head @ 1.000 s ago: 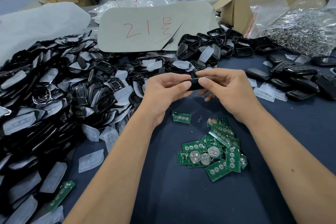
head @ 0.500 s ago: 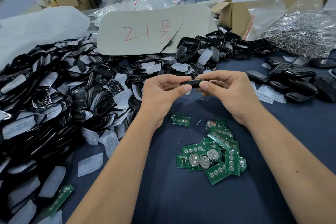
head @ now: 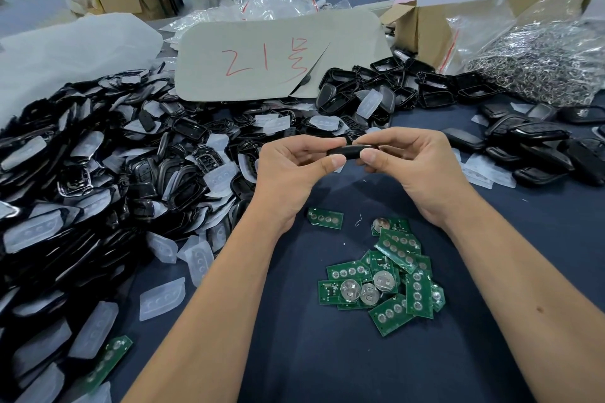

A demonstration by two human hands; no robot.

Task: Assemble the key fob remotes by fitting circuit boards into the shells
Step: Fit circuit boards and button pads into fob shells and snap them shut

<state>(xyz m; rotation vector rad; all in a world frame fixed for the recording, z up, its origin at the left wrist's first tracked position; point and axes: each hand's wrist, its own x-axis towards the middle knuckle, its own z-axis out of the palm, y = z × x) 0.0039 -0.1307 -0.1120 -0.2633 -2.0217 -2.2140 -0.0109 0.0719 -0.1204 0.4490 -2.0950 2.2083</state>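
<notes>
A black key fob shell (head: 350,151) is held edge-on above the dark blue table (head: 327,363). My left hand (head: 294,170) pinches its left end between thumb and fingers, and my right hand (head: 415,167) pinches its right end. Whether a board sits inside the shell is hidden. Below the hands lies a small pile of green circuit boards (head: 386,278), some with round battery clips. One single board (head: 325,216) lies apart, near my left wrist.
A large heap of black shells and translucent button pads (head: 98,180) fills the left side. More black fobs (head: 537,147) lie at the right. A grey card with red writing (head: 278,56), a cardboard box (head: 422,29) and a bag of metal rings (head: 537,65) stand behind.
Both hands keep their hold on the shell in nearly the same spot. The fingers have shifted slightly along its ends.
</notes>
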